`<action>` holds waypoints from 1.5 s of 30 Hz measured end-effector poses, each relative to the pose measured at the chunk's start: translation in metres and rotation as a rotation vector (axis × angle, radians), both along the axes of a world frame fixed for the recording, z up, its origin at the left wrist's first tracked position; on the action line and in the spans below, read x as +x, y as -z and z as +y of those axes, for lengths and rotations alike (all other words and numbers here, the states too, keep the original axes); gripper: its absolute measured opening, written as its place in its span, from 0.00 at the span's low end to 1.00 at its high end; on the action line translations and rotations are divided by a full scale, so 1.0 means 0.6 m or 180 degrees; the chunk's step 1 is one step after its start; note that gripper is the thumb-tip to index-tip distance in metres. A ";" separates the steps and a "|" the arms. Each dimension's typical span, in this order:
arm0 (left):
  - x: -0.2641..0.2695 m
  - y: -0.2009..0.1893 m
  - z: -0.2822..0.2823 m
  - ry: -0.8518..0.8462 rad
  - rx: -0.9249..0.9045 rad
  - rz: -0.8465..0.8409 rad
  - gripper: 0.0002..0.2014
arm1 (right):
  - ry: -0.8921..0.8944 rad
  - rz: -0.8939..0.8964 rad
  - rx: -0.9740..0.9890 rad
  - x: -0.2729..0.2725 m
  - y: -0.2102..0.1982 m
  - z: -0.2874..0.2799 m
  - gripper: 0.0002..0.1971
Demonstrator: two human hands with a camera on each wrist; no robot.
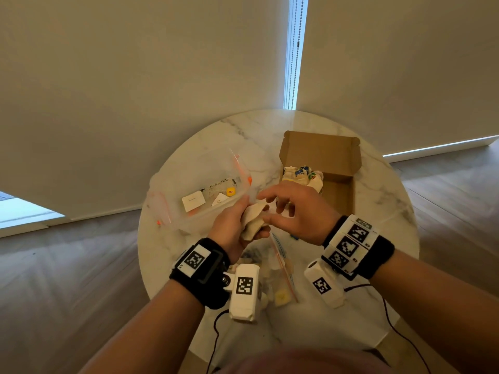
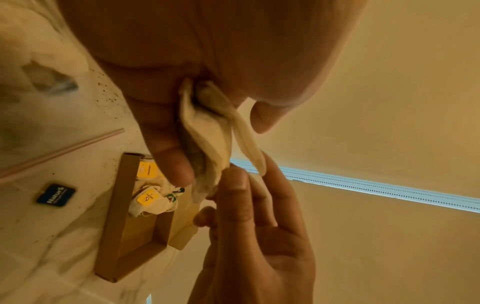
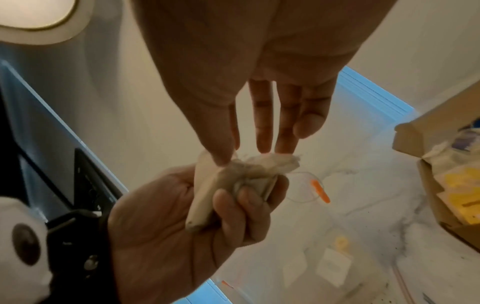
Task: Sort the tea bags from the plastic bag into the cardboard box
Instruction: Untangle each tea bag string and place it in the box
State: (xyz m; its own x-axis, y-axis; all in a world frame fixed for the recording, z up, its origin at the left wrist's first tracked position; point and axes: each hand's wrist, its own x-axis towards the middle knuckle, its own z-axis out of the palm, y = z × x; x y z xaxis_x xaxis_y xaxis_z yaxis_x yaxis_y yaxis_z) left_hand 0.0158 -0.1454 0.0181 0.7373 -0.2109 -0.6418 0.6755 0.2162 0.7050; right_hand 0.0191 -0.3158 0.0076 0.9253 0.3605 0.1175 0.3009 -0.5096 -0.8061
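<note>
My left hand point(image 1: 232, 225) grips a bundle of pale, crumpled tea bags point(image 1: 252, 221) above the middle of the round marble table. In the left wrist view the bundle point(image 2: 207, 133) sticks out between the curled fingers. My right hand point(image 1: 294, 211) meets it from the right, and its thumb and fingertips pinch the top edge of one tea bag point(image 3: 259, 162). The open cardboard box point(image 1: 337, 195) lies just beyond, to the right. Several tea bags with yellow, blue and green tags point(image 1: 302, 175) are heaped in its left part. The clear plastic bag with an orange slider point(image 1: 199, 182) lies to the left.
The clear bag holds loose paper tags and a yellow tag point(image 1: 231, 191). A second zip bag point(image 1: 278, 276) lies on the table under my wrists. A blue tag point(image 2: 55, 194) sits on the marble beside the box. Tea dust speckles the table point(image 1: 378, 211).
</note>
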 end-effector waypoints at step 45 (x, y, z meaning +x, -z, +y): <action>-0.018 -0.006 0.002 -0.0274 -0.0742 0.0132 0.36 | -0.0595 -0.0798 -0.1536 -0.041 -0.051 0.047 0.08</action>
State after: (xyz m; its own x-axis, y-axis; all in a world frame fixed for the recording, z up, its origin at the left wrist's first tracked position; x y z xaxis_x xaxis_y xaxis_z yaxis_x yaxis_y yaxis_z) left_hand 0.0051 -0.1444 0.0217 0.7330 -0.2942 -0.6134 0.6749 0.4277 0.6014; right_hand -0.0057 -0.2875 0.0383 0.8058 0.5825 0.1065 0.5732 -0.7219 -0.3878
